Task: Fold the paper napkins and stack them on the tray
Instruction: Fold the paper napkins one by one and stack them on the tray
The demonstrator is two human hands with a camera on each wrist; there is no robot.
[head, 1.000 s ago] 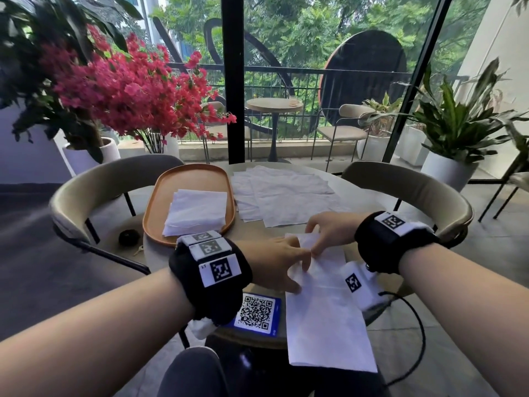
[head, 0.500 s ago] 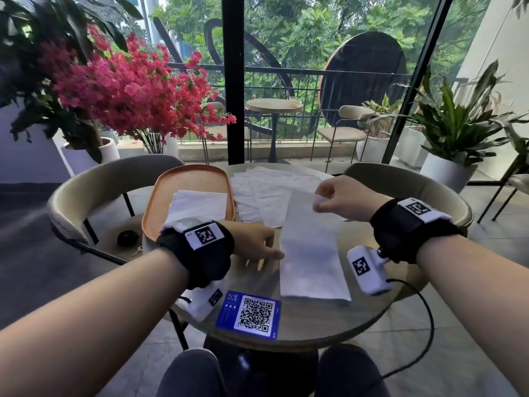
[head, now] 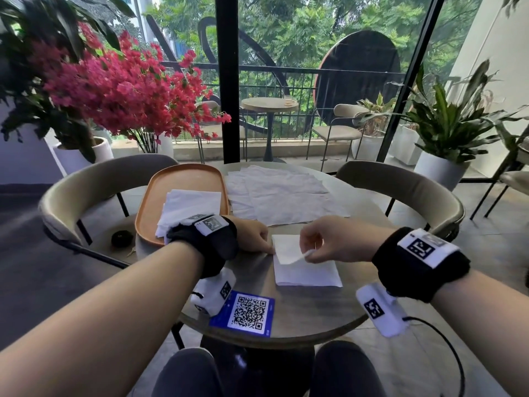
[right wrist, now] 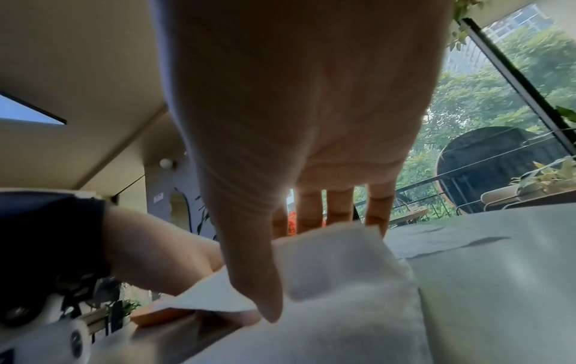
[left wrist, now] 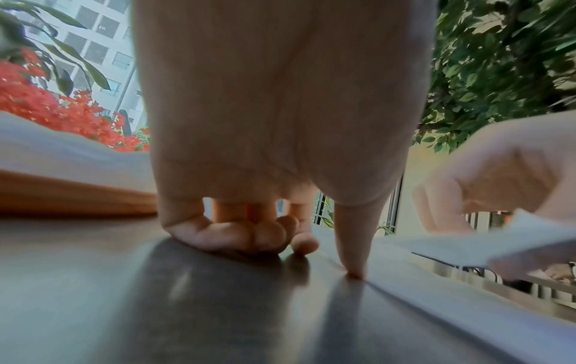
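A white napkin [head: 309, 273] lies on the round table in front of me, with its far part turned over toward me. My right hand [head: 307, 252] pinches the loose flap [right wrist: 343, 266] between thumb and fingers, a little above the lower layer. To the napkin's left, my left hand [head: 266, 247] rests on the table with its fingers curled under and the thumb tip [left wrist: 355, 272] pressing down at the napkin's left edge. The orange tray [head: 183, 174] at the back left holds a stack of folded napkins [head: 194, 206]. Several unfolded napkins [head: 283, 193] lie spread to its right.
A blue card with a QR code [head: 249, 312] sits near the table's front edge [head: 286, 338]. Beige chairs stand left [head: 86, 184] and right [head: 400, 184] of the table, with a small black object [head: 122, 238] on the left chair's seat.
The long napkin that hung over the front edge now lies on the table. My right hand lifted its far end and carried it back toward me. My left hand shifted to the napkin's left edge.
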